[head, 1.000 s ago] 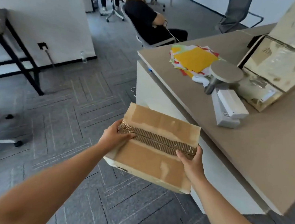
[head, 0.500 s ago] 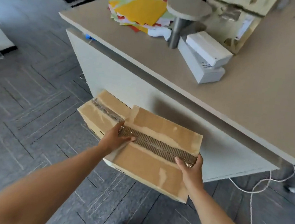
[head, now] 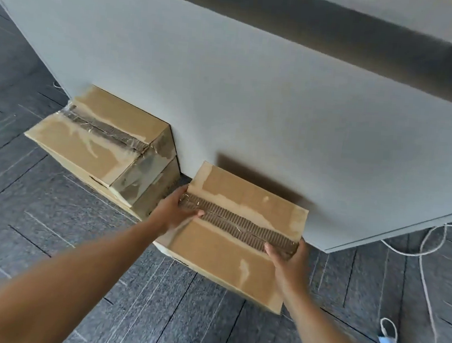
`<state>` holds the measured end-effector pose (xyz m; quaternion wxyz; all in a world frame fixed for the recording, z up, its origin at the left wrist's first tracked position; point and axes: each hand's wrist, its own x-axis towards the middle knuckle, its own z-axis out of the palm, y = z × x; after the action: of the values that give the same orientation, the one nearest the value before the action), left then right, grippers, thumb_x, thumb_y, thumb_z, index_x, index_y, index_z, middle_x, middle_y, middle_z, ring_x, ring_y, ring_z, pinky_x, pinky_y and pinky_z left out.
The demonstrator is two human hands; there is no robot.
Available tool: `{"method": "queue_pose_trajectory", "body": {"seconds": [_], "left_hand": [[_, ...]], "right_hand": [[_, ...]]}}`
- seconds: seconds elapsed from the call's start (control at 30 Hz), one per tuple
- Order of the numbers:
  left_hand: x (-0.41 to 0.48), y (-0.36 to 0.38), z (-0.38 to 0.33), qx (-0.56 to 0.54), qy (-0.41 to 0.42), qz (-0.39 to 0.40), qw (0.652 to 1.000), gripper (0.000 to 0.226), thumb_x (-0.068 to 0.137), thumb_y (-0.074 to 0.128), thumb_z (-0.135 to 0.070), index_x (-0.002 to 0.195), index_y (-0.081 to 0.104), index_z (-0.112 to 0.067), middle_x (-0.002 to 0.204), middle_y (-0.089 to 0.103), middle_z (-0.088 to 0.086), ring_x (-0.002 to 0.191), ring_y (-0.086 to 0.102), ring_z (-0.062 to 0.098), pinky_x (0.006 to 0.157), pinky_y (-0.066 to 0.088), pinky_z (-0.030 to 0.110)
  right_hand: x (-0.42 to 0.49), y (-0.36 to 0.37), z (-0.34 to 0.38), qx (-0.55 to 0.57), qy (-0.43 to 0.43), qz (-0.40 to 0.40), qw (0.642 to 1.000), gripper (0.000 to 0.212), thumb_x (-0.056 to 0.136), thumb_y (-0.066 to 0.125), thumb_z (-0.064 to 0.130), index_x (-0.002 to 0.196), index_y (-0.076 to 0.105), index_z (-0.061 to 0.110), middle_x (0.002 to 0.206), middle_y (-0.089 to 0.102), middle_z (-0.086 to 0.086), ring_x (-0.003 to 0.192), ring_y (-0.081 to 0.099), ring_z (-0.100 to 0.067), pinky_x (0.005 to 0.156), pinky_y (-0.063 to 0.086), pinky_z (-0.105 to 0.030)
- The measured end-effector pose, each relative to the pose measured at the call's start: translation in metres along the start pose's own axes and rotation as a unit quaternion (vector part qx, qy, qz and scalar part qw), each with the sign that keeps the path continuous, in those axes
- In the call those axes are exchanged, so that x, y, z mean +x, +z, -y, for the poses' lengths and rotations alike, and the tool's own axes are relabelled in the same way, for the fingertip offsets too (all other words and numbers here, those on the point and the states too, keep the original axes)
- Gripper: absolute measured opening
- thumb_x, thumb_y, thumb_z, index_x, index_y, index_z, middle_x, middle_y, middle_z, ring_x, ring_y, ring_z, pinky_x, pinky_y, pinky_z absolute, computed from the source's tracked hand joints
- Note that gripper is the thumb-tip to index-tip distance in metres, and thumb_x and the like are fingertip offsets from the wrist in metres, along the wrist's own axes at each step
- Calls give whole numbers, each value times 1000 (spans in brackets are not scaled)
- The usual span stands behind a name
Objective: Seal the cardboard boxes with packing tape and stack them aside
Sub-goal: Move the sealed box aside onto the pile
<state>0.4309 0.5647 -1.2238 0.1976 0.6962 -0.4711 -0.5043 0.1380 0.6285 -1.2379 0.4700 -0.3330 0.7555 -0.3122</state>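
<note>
1. Held box (head: pixel 228 256) is low, flat, top up, just beside the 2-box stack (head: pixel 99 138) on the floor (head: pixel 37 223) and close to the desk side panel (head: pixel 253 91). Prob. so it lands square w/ the others, out of the way.
2. Hands sit at opp. ends of the torn corrugated strip (head: pixel 242 223) along the top seam. I'd judge that's for a balanced carry w/ the flaps kept down.
3. L hand (head: pixel 173 209): thumb flat across the strip's left end, other fingers curled round the end wall, gripping the box.
4. R hand (head: pixel 287 256): thumb on top at the strip's right end, remaining fingers wrapped over the edge, mostly hidden.
5. Can't tell if the box bottom touches the floor.
</note>
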Motion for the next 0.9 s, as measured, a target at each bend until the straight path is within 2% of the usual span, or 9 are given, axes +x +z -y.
{"method": "queue_pose_trajectory", "body": {"seconds": [0.1, 0.23, 0.3, 0.37, 0.43, 0.53, 0.63, 0.73, 0.9], "left_hand": [[31, 24, 26, -15, -1, 5, 1000, 74, 78, 81, -17, 142, 45, -18, 107, 70, -3, 99, 68, 16, 99, 52, 47], [64, 45, 59, -12, -3, 23, 1000, 62, 84, 75, -8, 138, 44, -13, 105, 70, 0, 92, 67, 12, 89, 54, 32], [77, 52, 74, -10, -3, 21, 1000, 62, 83, 75, -8, 137, 46, -15, 106, 71, 4, 97, 69, 18, 93, 56, 41], [90, 56, 85, -10, 0, 19, 1000, 62, 82, 77, -8, 135, 47, -18, 109, 71, 6, 101, 68, 24, 97, 53, 52], [101, 59, 94, -13, -3, 18, 1000, 65, 81, 77, -9, 137, 46, -18, 111, 70, 6, 103, 68, 25, 98, 52, 53], [116, 66, 99, -6, -1, 17, 1000, 73, 78, 79, -12, 142, 43, -19, 114, 69, 5, 106, 66, 27, 99, 51, 54], [124, 70, 95, -4, 1, 23, 1000, 71, 80, 76, -8, 142, 42, -16, 114, 68, 6, 107, 65, 28, 98, 52, 50], [130, 71, 96, -3, 9, 26, 1000, 77, 84, 74, -10, 149, 34, -18, 120, 63, 4, 106, 64, 27, 101, 47, 44], [130, 72, 99, -4, -5, 28, 1000, 74, 81, 78, -20, 144, 40, -27, 130, 63, 6, 115, 62, 29, 106, 42, 59]], "right_hand": [[27, 14, -32, 8, 5, -4, 1000, 97, 77, 80, 35, 152, 20, 16, 143, 43, -6, 121, 52, -26, 98, 47, -44], [56, 32, -66, 32, 6, 2, 999, 94, 79, 79, 28, 151, 19, 22, 131, 47, 3, 107, 55, -19, 88, 49, -40], [67, 40, -80, 36, 8, 5, 999, 94, 77, 80, 31, 150, 21, 24, 134, 48, 0, 113, 56, -24, 92, 51, -47], [77, 46, -88, 47, 11, 7, 999, 94, 78, 79, 29, 151, 19, 24, 133, 46, 1, 114, 54, -24, 93, 50, -46], [85, 50, -92, 47, 10, 7, 999, 96, 79, 78, 29, 152, 17, 24, 133, 44, 2, 114, 52, -23, 93, 49, -44], [95, 56, -96, 41, 11, 1, 999, 101, 75, 79, 37, 153, 15, 27, 143, 44, -3, 122, 51, -28, 100, 47, -53], [97, 61, -96, 42, 19, -5, 999, 107, 68, 77, 45, 153, 13, 29, 146, 42, -5, 126, 50, -30, 101, 46, -55], [98, 66, -97, 18, 19, -10, 1000, 103, 73, 74, 47, 153, 11, 31, 147, 42, -4, 125, 51, -30, 101, 46, -55], [98, 67, -98, 8, 32, 0, 999, 107, 63, 71, 60, 149, 10, 40, 148, 42, -2, 126, 52, -31, 100, 46, -58]]}}
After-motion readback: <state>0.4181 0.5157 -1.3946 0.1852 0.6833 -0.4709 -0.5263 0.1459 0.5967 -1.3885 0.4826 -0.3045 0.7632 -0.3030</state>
